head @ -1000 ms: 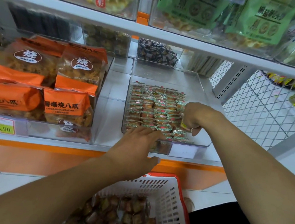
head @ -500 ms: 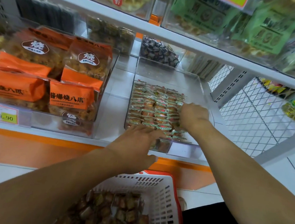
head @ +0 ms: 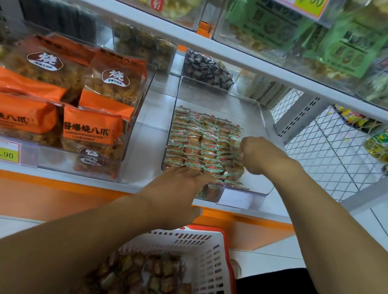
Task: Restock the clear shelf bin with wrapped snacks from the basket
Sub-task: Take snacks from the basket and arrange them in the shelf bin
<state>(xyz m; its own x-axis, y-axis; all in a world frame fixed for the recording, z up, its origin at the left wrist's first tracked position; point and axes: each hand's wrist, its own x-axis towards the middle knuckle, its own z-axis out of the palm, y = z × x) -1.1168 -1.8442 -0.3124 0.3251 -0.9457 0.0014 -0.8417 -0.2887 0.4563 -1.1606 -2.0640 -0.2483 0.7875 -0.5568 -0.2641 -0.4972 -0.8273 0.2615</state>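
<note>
White plastic lattice forms the wall of the basket [head: 204, 260] nearest the camera, with a red rim along its top edge. It sits low, below the shelf, and holds a loose heap of brown wrapped snacks [head: 143, 280]. Each one looks small, light and crinkly; the film is probably slippery and the filling soft enough to dent, so a loose scoop of several, or a pinch across the flat sides of one, would likely serve better than a hard squeeze.

Above the basket the left hand [head: 177, 192] reaches forward over the shelf lip, palm down. Its fingers lie fairly straight on the front row of packets, pressing rather than closing round any, and the thumb hangs free beneath. The forearm runs up diagonally from the lower left.

Just beyond, the clear bin [head: 264, 120] stands on the shelf. Rows of green-and-red packets [head: 200, 142] cover its front and middle, neatly overlapped, while the rear part shows bare floor, so by my reckoning there is room left to fill. The right hand [head: 258, 154] sits knuckles up at the right edge of the rows, fingers curled under. It seems to be pinching or nudging the packets there, though whether it truly holds one I cannot tell.

To the left, well apart, orange snack bags [head: 91, 124] fill a neighbouring bin.
</note>
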